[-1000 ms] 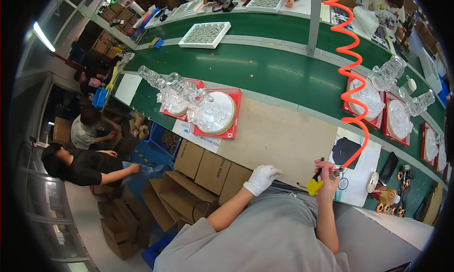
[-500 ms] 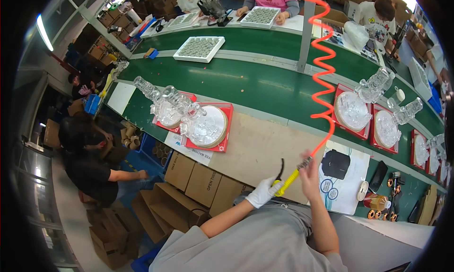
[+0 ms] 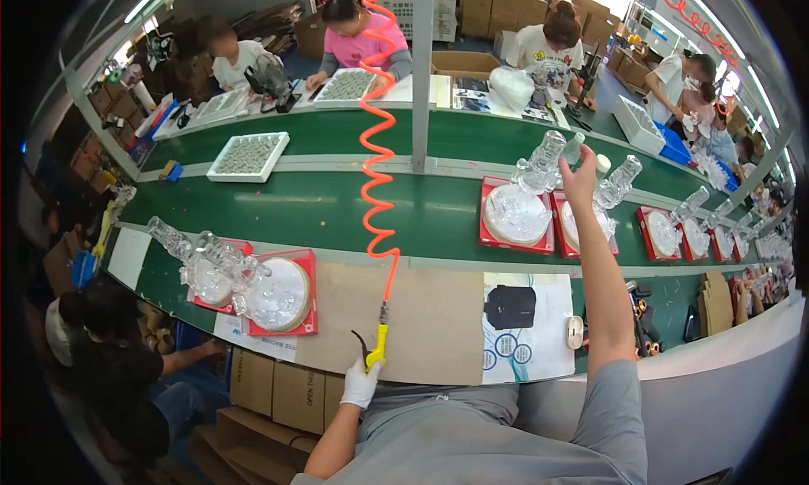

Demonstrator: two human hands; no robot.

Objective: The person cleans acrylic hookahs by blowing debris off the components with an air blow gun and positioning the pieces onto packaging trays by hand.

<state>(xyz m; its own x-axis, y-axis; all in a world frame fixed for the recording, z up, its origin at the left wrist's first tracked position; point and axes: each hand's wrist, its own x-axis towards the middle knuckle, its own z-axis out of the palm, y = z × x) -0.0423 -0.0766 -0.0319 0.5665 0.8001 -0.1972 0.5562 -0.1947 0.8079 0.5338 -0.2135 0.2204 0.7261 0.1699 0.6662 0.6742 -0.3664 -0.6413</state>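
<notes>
My left hand [image 3: 361, 384], in a white glove, grips a yellow blow gun [image 3: 377, 347] at the near edge of the bench. An orange coiled hose [image 3: 377, 156] runs up from the gun. My right hand [image 3: 580, 175] is bare and stretched far out over the green conveyor [image 3: 354, 211], fingers apart, holding nothing. It hovers between two red trays [image 3: 487, 232] that carry clear round dishes, beside a clear glass figure [image 3: 540, 163].
A brown cardboard mat [image 3: 430, 325] and a white sheet with a black part [image 3: 510, 306] lie before me. More red trays with clear pieces [image 3: 310, 298] sit left. White trays of small parts [image 3: 249, 156], co-workers across the belt, cardboard boxes [image 3: 270, 388] below left.
The blow gun has passed from my right hand to my gloved left hand. My right arm has stretched out over the conveyor. The view has tilted up.
</notes>
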